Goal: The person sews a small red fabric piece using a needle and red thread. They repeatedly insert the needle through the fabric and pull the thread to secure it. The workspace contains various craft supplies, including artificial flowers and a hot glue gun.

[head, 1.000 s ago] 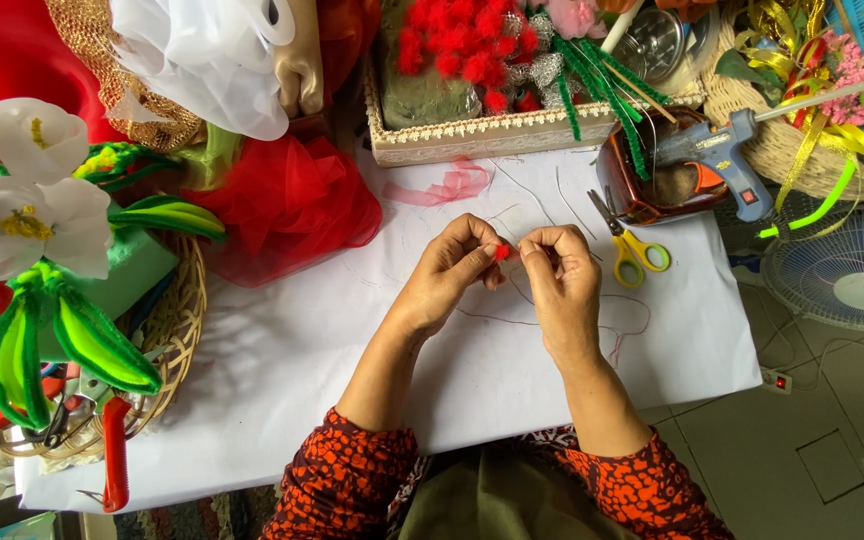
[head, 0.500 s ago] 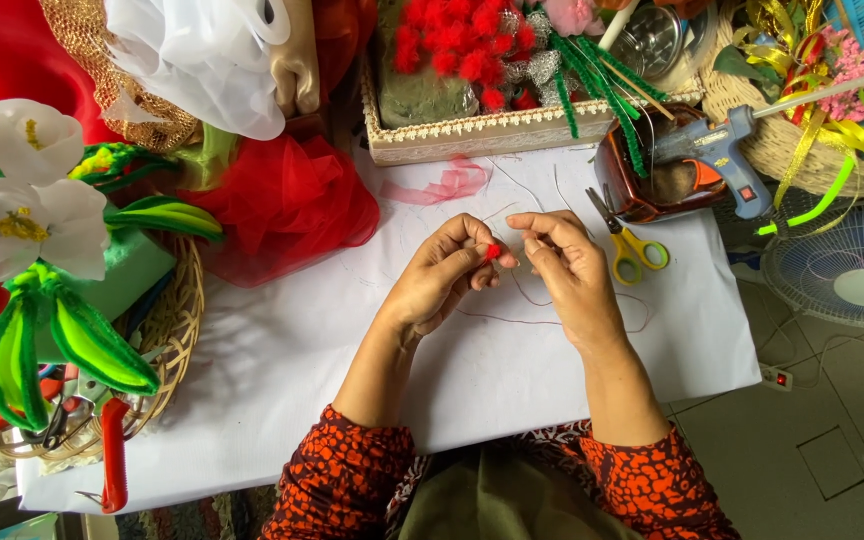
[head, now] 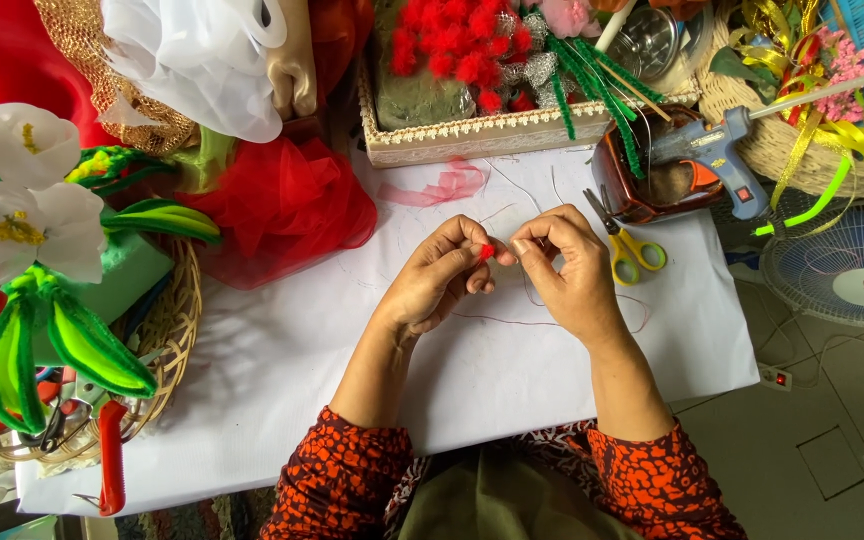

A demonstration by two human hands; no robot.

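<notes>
A home craft corner, set up for handmade flower work: white paper-covered surface [head: 282,360], blue glue gun [head: 712,150] at 1 o'clock, yellow-handled scissors [head: 627,243] beside it, white fabric flowers [head: 12,185] at 9 o'clock, red pompoms in a tray [head: 472,135] at 12, floor fan [head: 842,265] at 3.

Left hand [head: 442,275] and right hand [head: 567,265] meet over white table cover [head: 282,350], fingertips pinching small red pompom [head: 487,251] between them. Thin red thread [head: 512,322] trails below right hand. Yellow-handled scissors [head: 630,243] just right of right hand. Blue glue gun [head: 717,155] rests in brown holder beyond. Lace-trimmed tray [head: 472,133] holds red pompoms, green pipe cleaners. White fabric flowers [head: 12,190] at far left, red tulle [head: 282,205] beside them.
</notes>
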